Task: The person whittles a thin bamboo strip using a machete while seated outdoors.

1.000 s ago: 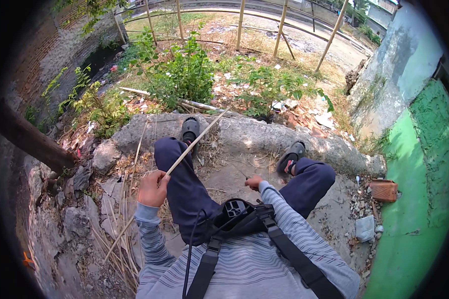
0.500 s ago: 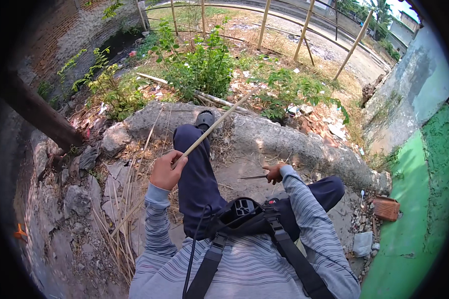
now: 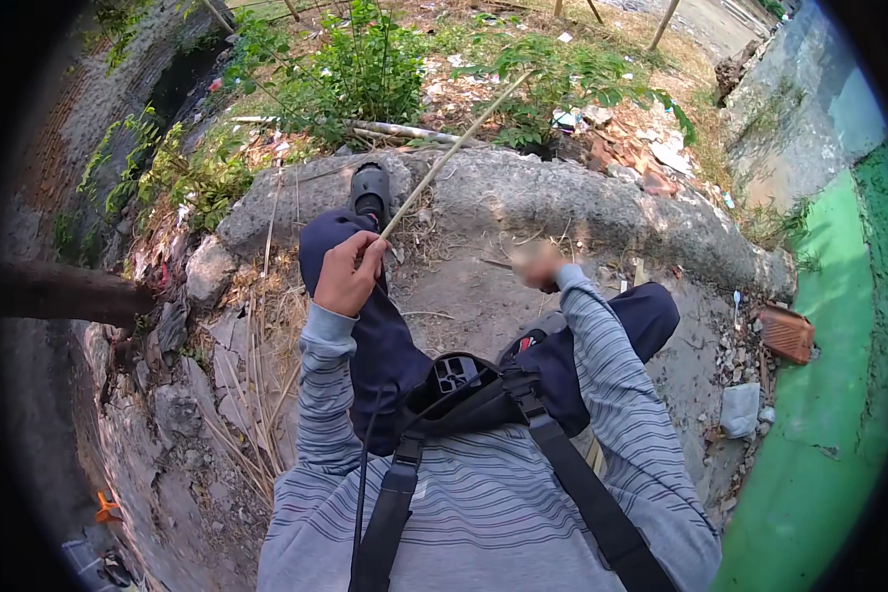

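A long pale bamboo strip (image 3: 454,150) slants up and to the right from my left hand (image 3: 350,273). My left thumb and fingers are closed round its lower end, above my left knee. To the right, over the bare ground between my legs, my right hand (image 3: 537,266) is smeared by motion. A thin dark knife blade (image 3: 494,262) juts from its left side; the handle is hidden in the fist. Blade and strip are apart.
A broken concrete ledge (image 3: 562,202) curves ahead of my feet, with green shrubs (image 3: 370,74) beyond. Long thin strips (image 3: 252,395) lie on rubble at left, near a dark post (image 3: 69,292). A reddish brick (image 3: 786,333) sits by the green wall (image 3: 809,424).
The view has tipped downward and turned a little. My left hand still grips the strip, now steeper. My right hand with the knife has blurred and the blade shows shorter.
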Demonstrator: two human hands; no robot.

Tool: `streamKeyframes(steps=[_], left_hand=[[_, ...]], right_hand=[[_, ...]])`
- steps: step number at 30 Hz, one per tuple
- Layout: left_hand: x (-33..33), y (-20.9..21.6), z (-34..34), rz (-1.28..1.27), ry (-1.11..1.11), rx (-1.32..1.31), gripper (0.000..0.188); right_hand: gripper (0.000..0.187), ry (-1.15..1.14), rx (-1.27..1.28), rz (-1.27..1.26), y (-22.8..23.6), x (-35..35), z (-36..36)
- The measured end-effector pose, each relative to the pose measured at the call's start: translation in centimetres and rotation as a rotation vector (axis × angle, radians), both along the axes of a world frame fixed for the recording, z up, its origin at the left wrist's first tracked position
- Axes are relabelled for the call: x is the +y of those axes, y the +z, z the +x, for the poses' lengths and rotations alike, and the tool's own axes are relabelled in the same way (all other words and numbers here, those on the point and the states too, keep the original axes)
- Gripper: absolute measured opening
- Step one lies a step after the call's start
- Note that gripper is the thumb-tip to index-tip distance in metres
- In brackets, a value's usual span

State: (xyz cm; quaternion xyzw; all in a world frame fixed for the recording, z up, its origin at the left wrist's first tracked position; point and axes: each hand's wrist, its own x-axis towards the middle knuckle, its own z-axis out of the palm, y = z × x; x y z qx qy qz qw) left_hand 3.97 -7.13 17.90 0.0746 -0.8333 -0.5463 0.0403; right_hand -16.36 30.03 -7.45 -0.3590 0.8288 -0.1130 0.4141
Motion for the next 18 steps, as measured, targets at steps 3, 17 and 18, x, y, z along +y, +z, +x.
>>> streamKeyframes(steps=[3, 17, 18], left_hand=[[-1.1, -1.7, 0.8, -0.042, 0.046, -0.088, 0.020], [-2.2, -3.1, -3.6, 0.265, -0.085, -0.300, 0.025], [-2.0, -2.9, -3.7, 0.314, -0.108, -0.303, 0.026]], right_hand=[[0.022, -0.556, -0.489, 0.082, 2.2, -4.8, 2.5], [0.017, -1.063, -1.115, -0.307, 0.0, -2.0, 0.0], [0.017, -1.093, -1.196, -0.351, -0.3, -1.9, 0.2]])
